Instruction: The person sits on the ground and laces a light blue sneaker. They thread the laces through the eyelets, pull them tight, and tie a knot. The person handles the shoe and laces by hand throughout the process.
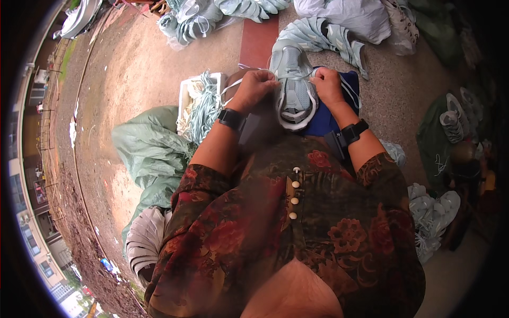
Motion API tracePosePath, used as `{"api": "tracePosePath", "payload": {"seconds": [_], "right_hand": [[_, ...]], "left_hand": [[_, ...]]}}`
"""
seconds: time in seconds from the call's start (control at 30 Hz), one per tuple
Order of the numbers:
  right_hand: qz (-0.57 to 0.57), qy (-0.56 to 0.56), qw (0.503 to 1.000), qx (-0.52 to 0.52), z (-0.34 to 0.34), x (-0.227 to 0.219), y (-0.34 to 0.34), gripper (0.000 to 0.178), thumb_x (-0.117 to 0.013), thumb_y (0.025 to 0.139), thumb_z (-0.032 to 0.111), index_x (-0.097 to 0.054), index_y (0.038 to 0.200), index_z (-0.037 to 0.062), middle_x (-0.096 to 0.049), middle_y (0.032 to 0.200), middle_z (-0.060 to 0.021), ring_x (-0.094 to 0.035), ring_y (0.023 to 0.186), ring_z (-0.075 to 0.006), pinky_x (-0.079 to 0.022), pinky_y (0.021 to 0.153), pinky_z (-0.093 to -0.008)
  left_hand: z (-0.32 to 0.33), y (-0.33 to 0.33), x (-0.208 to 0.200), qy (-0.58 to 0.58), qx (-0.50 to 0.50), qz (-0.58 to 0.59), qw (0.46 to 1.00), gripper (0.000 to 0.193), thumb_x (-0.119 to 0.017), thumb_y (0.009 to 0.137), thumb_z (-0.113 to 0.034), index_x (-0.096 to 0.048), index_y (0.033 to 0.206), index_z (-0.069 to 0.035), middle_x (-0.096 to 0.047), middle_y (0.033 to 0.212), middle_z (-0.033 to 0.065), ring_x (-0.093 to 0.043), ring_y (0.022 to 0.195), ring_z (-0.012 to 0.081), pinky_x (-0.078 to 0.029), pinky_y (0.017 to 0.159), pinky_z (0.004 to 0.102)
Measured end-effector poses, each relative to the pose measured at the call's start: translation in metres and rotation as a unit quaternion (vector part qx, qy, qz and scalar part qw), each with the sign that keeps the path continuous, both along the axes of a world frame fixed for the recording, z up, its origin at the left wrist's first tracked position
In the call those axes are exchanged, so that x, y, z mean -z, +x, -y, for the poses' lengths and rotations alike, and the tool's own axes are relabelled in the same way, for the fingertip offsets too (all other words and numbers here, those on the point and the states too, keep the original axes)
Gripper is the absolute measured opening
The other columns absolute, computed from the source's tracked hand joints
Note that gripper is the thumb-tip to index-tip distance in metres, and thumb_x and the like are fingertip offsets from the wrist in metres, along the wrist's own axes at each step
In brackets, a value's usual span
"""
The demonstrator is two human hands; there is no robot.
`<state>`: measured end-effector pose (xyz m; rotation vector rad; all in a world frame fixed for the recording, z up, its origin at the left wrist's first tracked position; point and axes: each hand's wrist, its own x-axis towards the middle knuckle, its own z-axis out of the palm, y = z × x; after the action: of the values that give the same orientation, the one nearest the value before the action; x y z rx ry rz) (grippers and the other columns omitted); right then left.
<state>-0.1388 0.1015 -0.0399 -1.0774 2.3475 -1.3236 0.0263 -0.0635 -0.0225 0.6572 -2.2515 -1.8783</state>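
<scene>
In front of me lies a pale blue-grey sneaker upper, its white-edged end toward my body. It rests over dark blue cloth on my lap. My left hand is closed in a pinch at its left side, on a white shoelace whose loose part trails leftward. At the right side my right hand pinches the lace too, with a pale tail hanging past the knuckles over the cloth. Lace also crosses the middle of the upper between both hands. The fingertips partly hide where the lace is gripped.
Left of my forearm stands a white box full of pale laces, beside a green sack. A row of nested uppers curves away beyond my hands. More shoe parts lie at the back and at lower right.
</scene>
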Motion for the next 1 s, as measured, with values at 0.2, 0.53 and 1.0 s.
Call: {"api": "tracePosePath", "payload": {"seconds": [0.2,0.53,1.0], "right_hand": [[-0.126,0.075,0.987,-0.072,0.015,0.002,-0.005,0.015,-0.067,0.066,0.007,-0.053,0.065,0.0019,-0.057,0.068,-0.0207,-0.056,0.066,-0.0381,-0.044,0.06,-0.0447],[-0.113,0.11,0.986,-0.049,0.024,-0.002,-0.001,0.014,-0.063,0.069,0.012,-0.054,0.064,0.0032,-0.057,0.069,-0.0194,-0.056,0.065,-0.0395,-0.044,0.058,-0.0433],[-0.253,0.073,0.964,-0.033,-0.006,-0.016,0.038,0.018,-0.062,0.073,0.013,-0.057,0.083,-0.0008,-0.056,0.079,-0.0212,-0.056,0.076,-0.0379,-0.047,0.068,-0.0437]], "left_hand": [[-0.009,-0.002,0.001,-0.015,-0.057,-0.007,0.998,0.011,-0.063,0.082,-0.011,-0.062,0.075,-0.002,-0.054,0.068,-0.0063,-0.046,0.061,0.0026,-0.037,0.056,0.0192],[-0.009,-0.01,0.011,0.091,-0.117,-0.046,0.988,0.011,-0.063,0.079,-0.006,-0.062,0.07,0.001,-0.062,0.064,0.005,-0.054,0.055,0.0083,-0.042,0.051,0.0221],[-0.036,-0.021,-0.008,-0.369,-0.099,0.073,0.921,0.015,-0.068,0.07,-0.017,-0.066,0.077,-0.004,-0.063,0.072,0.0185,-0.062,0.07,0.0341,-0.049,0.066,0.0391]]}}
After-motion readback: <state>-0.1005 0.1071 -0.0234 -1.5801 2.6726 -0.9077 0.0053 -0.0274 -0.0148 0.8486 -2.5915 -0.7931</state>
